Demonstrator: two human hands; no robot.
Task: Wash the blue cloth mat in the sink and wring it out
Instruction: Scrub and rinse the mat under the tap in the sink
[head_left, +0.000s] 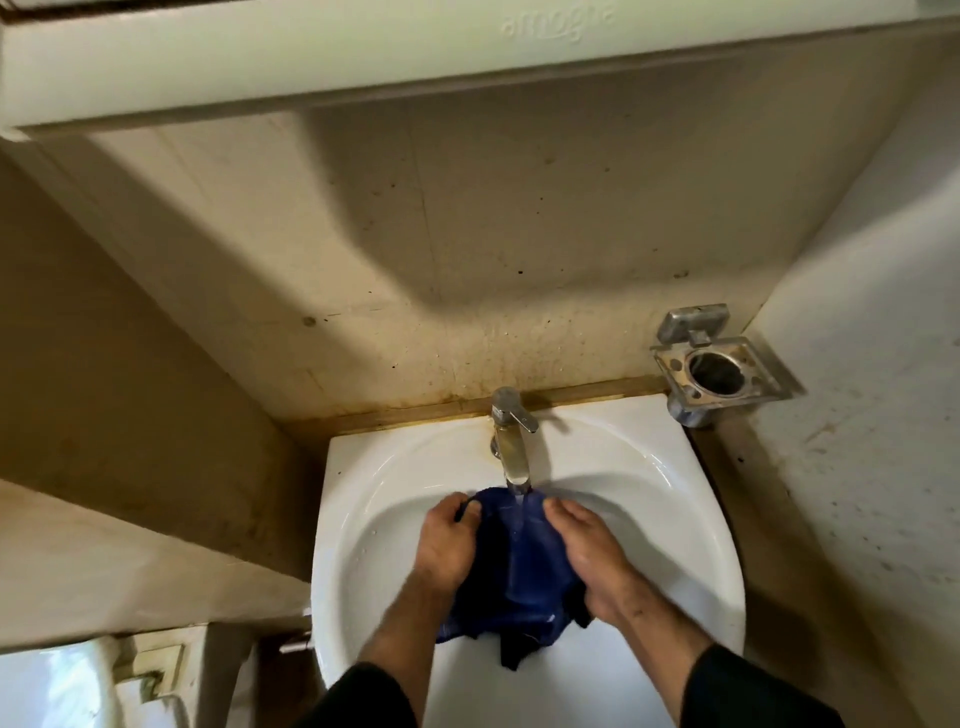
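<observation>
A small, worn bathroom: white wall-hung sink (524, 670), running tap (511, 441), metal tumbler holder (719, 366), perhaps a toilet cistern (57, 686) at left.

Low in the frame, both hands, left (451, 540) and right (584, 551), gripped the mat (519, 571) under the running tap (511, 447) over the sink (691, 519).

Both forearms reach forward over the sink (363, 499); the left hand (451, 540) and right hand (582, 545) each grip an edge of the blue cloth mat (519, 571).
</observation>
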